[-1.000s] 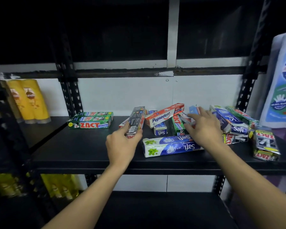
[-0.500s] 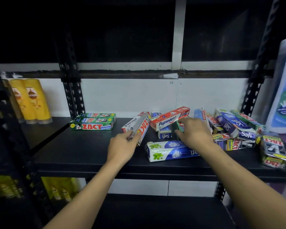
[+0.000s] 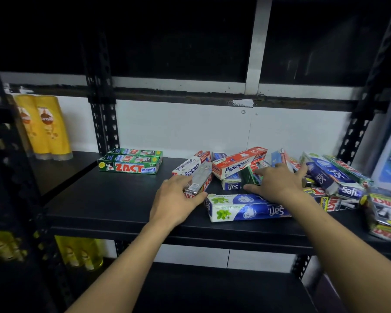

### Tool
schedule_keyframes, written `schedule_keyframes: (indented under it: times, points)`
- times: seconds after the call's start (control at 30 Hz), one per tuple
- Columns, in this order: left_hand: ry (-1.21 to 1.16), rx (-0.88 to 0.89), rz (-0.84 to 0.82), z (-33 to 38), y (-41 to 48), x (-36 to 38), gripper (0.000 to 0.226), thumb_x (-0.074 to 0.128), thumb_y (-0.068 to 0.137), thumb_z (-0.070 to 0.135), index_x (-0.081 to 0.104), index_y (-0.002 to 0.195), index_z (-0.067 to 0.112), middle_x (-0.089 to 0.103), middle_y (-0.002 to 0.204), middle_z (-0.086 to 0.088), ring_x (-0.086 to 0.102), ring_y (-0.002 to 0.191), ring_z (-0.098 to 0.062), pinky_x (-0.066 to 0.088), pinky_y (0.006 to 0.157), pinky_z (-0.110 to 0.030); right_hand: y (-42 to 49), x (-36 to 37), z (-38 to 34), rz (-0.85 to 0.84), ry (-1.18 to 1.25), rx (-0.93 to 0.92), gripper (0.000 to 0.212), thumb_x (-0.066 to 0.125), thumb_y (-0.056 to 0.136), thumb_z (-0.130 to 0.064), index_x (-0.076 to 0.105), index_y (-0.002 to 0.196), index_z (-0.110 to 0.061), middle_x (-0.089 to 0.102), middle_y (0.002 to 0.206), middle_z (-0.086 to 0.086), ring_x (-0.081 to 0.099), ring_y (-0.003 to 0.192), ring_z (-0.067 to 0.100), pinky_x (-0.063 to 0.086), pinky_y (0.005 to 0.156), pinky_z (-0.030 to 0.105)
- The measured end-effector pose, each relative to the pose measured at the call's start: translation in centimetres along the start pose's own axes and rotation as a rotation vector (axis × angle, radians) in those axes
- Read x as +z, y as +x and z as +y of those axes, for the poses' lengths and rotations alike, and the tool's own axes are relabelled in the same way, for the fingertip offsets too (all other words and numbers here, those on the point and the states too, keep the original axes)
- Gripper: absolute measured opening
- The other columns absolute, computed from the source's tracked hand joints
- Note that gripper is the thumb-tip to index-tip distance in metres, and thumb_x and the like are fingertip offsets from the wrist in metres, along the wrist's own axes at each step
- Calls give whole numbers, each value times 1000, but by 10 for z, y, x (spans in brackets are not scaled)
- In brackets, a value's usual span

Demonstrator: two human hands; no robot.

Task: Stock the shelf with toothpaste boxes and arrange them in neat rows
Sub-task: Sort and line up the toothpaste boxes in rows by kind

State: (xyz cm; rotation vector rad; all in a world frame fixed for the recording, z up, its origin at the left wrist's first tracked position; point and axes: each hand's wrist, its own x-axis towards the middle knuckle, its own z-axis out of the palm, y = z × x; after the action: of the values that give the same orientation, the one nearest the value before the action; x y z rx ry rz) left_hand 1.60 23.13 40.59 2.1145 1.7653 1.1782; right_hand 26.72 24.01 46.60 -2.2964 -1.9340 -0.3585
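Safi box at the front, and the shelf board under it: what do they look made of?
Safi box: printed cardboard by the look, slightly glossy; folded edges, creased left end. Shelf board: black, matte with a faint sheen; perhaps painted metal or laminated board, the picture cannot settle which.

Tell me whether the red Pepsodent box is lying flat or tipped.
Tipped: the red Pepsodent box rests aslant on the jumbled boxes, not flat on the shelf.
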Motion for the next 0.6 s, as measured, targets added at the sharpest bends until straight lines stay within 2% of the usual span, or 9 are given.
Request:
schedule_keyframes:
  times: [0.17,0.27,0.33,0.47,0.53,0.6]
  points:
    - [-33,4,5,-1,1,1,63,67,81,57,60,134,24,58,136,7,54,122,-14,46,102,-34,2,5,1,77,190,66,54,56,81,-70,62,125,-39,62,125,-3,41,133,18,11,108,64]
    - [-40,11,6,-3,2,1,60,68,82,53,61,134,23,58,136,7,54,122,-14,46,102,-33,1,5,4,211,364,132,44,59,84,-61,66,121,-37,70,106,-4,56,116,22,17,108,59]
    - [-50,21,13,-3,2,1,60,69,82,53,61,133,23,58,135,7,55,121,-14,46,101,-31,0,2,4,265,447,141,41,60,85,-59,67,119,-36,73,99,-2,58,111,25,26,104,53]
    - [-69,32,16,-4,1,1,58,71,81,54,63,131,25,59,135,8,55,121,-12,47,100,-32,-13,-6,7,364,650,82,44,66,85,-51,69,120,-25,74,108,8,64,107,30,50,93,47]
    - [-80,41,16,-4,1,0,58,71,81,55,63,130,26,60,134,8,56,120,-12,48,100,-34,-22,-13,10,419,751,57,45,70,85,-46,70,120,-18,72,112,11,64,108,27,51,93,38]
    - [-87,56,19,-5,0,0,59,71,81,56,64,130,25,61,133,7,56,119,-12,48,100,-34,-32,-18,15,452,816,44,45,71,85,-43,71,119,-14,71,115,10,63,110,23,44,94,29]
